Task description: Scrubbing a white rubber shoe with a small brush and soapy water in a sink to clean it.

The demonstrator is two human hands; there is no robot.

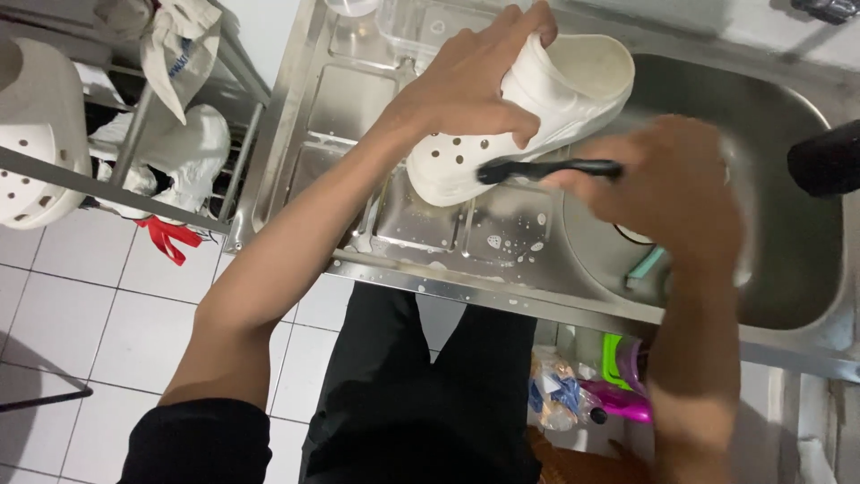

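My left hand (475, 76) grips a white clog shoe (555, 99) with round holes, holding it tilted over the steel drainboard (430, 215). My right hand (663, 193) holds a black brush (546, 169) by its handle; the brush head presses against the clog's side near the toe. Soap suds and water drops lie on the drainboard just below the shoe.
The steel sink basin (770, 260) lies to the right, with a teal object (647, 266) at its near edge. A black faucet part (824, 159) juts in at right. Another white clog (31, 134) rests on a rack at left, near white bags. Colourful bottles (618, 385) stand under the sink.
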